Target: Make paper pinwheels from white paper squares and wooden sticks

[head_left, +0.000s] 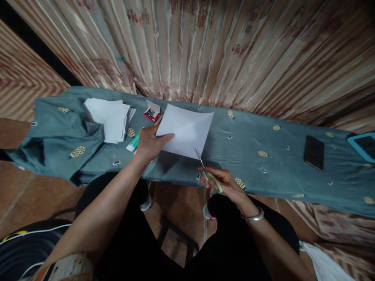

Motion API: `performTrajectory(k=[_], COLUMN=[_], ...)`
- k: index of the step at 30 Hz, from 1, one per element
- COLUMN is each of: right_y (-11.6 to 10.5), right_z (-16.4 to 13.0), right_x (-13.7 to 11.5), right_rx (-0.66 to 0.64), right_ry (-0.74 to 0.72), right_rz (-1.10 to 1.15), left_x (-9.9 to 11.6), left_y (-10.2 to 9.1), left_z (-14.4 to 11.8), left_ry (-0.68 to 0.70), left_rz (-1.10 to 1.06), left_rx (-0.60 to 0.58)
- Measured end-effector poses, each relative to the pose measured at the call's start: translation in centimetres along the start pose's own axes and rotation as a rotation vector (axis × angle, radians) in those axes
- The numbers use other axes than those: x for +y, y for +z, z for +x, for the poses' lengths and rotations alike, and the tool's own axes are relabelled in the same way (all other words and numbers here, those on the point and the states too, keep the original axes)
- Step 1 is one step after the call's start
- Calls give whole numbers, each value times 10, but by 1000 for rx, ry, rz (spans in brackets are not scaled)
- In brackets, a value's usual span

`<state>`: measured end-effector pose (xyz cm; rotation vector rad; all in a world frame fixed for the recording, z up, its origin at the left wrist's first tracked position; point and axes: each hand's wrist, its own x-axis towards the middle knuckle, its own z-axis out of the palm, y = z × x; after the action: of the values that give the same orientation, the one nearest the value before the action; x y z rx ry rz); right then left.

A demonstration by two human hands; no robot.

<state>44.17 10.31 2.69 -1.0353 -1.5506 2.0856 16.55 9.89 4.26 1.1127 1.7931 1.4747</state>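
Note:
My left hand (150,143) grips a white sheet of paper (187,127) by its left edge, thumb on top and fingers underneath. Faint crease lines meet near the middle of the sheet, which is held a little above the cloth. In my right hand (224,181) are scissors (215,182) with pale green handles. Their blades reach over the sheet's lower right corner; whether the paper lies between them I cannot tell. Close to my left hand lie a green and white tube (133,143) and an opened small red box (152,112) of small metallic pieces.
A stack of white paper (113,119) lies to the left on the grey-green cloth (246,136) covering the narrow table. Toward the right end are a dark phone (314,152) and a blue-framed object (363,145). A patterned curtain (187,50) hangs behind.

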Motion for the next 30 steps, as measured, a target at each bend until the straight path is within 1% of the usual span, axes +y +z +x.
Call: performTrajectory(k=[4, 9, 13, 19, 30], right_y=[0, -1, 0, 0, -2], right_z=[0, 0, 0, -1, 2], right_x=[0, 0, -1, -2, 3], right_rx=[0, -14, 0, -5, -22], right_ry=[2, -14, -16, -22, -23], right_rz=[5, 17, 11, -22, -4], left_x=[0, -2, 0, 1, -1], left_y=[0, 2, 2, 2, 4], left_z=[0, 1, -1, -2, -2], left_ry=[21, 42, 51, 55, 40], left_rz=[7, 16, 29, 29, -2], left_rx=[-21, 0, -15, -18, -12])
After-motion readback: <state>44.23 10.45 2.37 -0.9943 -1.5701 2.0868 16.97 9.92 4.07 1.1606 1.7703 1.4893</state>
